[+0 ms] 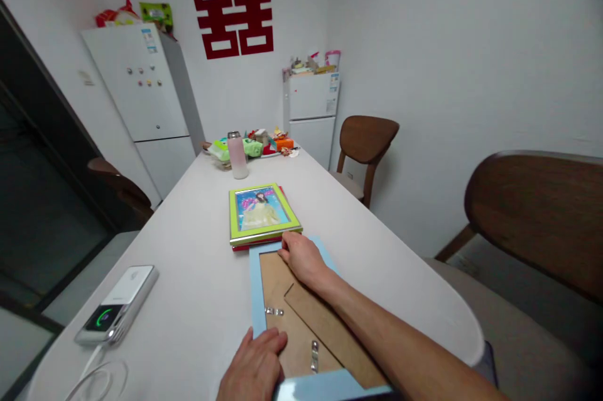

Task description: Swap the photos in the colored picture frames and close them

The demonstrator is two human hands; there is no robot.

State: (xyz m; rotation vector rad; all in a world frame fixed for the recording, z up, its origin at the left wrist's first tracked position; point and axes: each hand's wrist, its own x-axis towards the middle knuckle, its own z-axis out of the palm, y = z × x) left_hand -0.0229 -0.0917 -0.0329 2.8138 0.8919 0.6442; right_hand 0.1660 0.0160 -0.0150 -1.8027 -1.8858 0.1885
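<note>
A light-blue picture frame (pixel 256 288) lies face down on the white table, its brown backing board (pixel 282 281) with a stand flap (pixel 325 332) facing up. Small metal clips (pixel 315 356) show on the board. My left hand (pixel 257 363) rests flat over the frame's left side, fingers stretched out. At the far edge of the backing, my right hand (pixel 301 256) has its fingers curled down and closed; what is under the fingertips is hidden. My right forearm covers the frame's right side. Just beyond is a green picture frame (pixel 230 219) with a photo, stacked on a red one (pixel 241 247).
A power bank (pixel 120 307) with a lit display and white cable (pixel 97 360) lies at the table's left. A pink bottle (pixel 237 156) stands farther back, before piled snack packets (pixel 273 144). Wooden chairs (pixel 537 212) line the right side.
</note>
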